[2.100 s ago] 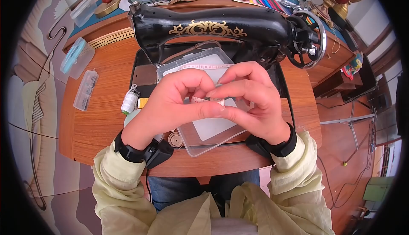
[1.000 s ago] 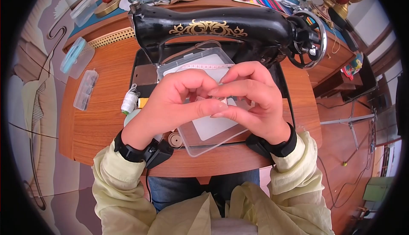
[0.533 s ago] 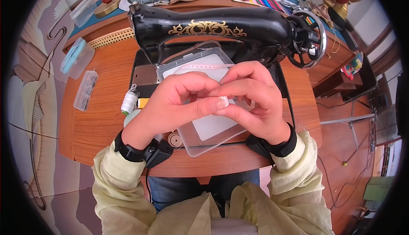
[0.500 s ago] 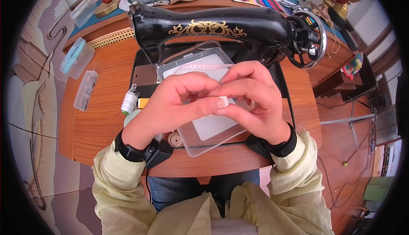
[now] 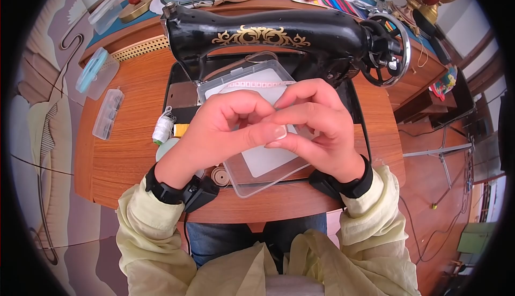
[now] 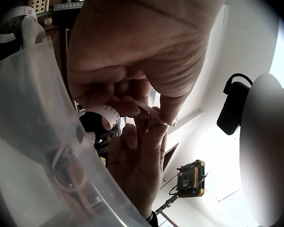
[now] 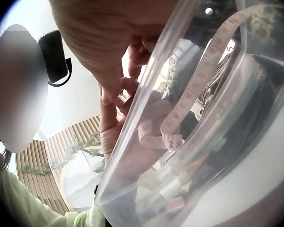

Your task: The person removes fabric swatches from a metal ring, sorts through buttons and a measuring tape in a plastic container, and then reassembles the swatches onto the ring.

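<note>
Over a clear plastic box (image 5: 238,180), my left hand (image 5: 228,127) and right hand (image 5: 322,130) meet at their fingertips. Between them they pinch a white tape measure (image 6: 106,113), its strip running in a loop beneath the left fingers in the left wrist view. The left thumb lies close above the right thumb. From the head, the held part is mostly hidden behind the fingers, while a length of the tape crosses the box's far side. Through the box wall in the right wrist view, a pink-looking stretch of tape (image 7: 194,90) curls near the number 18.
A black sewing machine (image 5: 268,28) with gold ornament stands just behind the box. Left of the box lie a white thread spool (image 5: 163,130), a yellow item (image 5: 181,130) and a wooden spool (image 5: 220,176). Farther left sits a small clear case (image 5: 108,113).
The tape between my hands, visible about two seconds ago, is now mostly covered by fingers. The white piece at my left thumb tip has gone from sight; the fingers shift only slightly.
</note>
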`<state>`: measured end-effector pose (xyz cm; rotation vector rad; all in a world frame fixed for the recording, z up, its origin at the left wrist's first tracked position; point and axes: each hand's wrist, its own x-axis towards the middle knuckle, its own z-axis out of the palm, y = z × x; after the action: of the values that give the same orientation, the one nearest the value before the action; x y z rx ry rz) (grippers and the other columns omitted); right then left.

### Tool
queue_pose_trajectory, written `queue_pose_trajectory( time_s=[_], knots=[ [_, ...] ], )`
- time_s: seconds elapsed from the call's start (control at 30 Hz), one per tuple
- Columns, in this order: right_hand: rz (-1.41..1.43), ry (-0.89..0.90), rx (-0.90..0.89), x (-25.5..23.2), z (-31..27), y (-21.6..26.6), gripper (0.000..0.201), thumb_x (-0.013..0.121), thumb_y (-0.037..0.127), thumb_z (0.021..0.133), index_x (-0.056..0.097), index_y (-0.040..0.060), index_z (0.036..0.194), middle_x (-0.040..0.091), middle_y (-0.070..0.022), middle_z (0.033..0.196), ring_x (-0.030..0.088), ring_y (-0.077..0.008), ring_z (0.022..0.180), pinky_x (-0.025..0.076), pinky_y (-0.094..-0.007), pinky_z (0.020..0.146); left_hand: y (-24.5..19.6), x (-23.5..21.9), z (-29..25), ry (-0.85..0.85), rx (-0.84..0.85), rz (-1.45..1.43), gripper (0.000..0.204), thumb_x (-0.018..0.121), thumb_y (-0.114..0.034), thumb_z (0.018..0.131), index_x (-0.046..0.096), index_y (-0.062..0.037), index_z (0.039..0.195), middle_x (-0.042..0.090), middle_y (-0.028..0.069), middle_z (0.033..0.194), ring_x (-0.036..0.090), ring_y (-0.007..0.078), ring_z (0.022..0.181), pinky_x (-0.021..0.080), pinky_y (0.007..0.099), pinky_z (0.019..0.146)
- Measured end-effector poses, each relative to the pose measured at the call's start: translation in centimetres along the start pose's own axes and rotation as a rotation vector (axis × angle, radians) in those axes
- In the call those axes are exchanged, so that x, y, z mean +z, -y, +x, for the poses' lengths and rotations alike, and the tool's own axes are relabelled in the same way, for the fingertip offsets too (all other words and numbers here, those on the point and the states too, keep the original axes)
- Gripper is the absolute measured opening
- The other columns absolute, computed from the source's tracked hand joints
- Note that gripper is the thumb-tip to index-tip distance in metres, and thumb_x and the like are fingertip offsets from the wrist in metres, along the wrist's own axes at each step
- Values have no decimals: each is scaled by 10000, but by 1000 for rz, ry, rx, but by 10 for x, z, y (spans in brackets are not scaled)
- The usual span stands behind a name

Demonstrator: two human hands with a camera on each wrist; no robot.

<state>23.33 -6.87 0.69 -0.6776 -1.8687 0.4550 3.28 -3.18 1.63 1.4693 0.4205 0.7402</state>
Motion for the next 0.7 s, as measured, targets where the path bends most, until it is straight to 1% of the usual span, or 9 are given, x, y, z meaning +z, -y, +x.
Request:
queue_pose_trajectory(
  time_s=[0.03,0.13,0.23,0.33,0.43,0.53,0.63,0.7],
  knots=[
    [-18,4,6,-1,1,2,273,808,64,710,716,92,967,558,-50,991,590,-160,874,517,-280,729,-2,2,0,-5,-16,-65,132,701,-123,880,666,-10,941,623,-9,861,571,53,817,457,215,717],
    [22,-12,25,0,0,2,282,814,68,706,716,86,970,556,-51,1000,590,-153,878,525,-278,732,-1,1,-1,-17,-6,-25,136,683,-123,896,672,-2,957,643,13,890,597,67,855,477,224,746],
    [-11,14,5,-1,1,2,285,813,66,711,711,78,977,550,-54,1009,591,-150,884,535,-276,727,-4,4,-1,-35,-19,-29,133,710,-130,874,665,-15,924,615,-7,853,561,48,799,451,210,704],
    [46,11,38,0,0,3,283,804,54,717,708,77,982,550,-57,1010,593,-153,885,540,-275,722,5,-2,-1,-54,2,22,152,748,-141,839,649,-32,877,573,-32,805,504,31,739,410,198,654],
    [-9,26,11,-1,1,2,276,792,40,724,705,79,984,555,-57,1000,595,-158,879,539,-275,718,7,-6,0,-43,38,64,182,777,-151,808,632,-47,843,536,-52,777,453,24,704,374,192,622],
    [-26,44,27,-2,1,4,263,782,31,729,706,79,976,560,-58,992,592,-158,885,536,-270,715,7,-8,0,-30,38,109,180,775,-149,814,635,-42,852,544,-53,783,469,25,716,385,192,627],
    [-54,36,5,-4,2,3,263,782,36,728,707,79,977,559,-57,990,586,-152,895,534,-262,707,3,-1,0,-59,-13,9,157,746,-137,846,643,-29,893,570,-40,812,522,35,756,428,201,665],
    [-48,21,40,-5,2,6,264,781,37,730,708,81,979,563,-58,992,585,-156,901,531,-266,714,-6,5,0,-74,-37,-37,149,721,-129,868,644,-16,928,589,-25,840,557,47,792,455,212,701]
  ],
)
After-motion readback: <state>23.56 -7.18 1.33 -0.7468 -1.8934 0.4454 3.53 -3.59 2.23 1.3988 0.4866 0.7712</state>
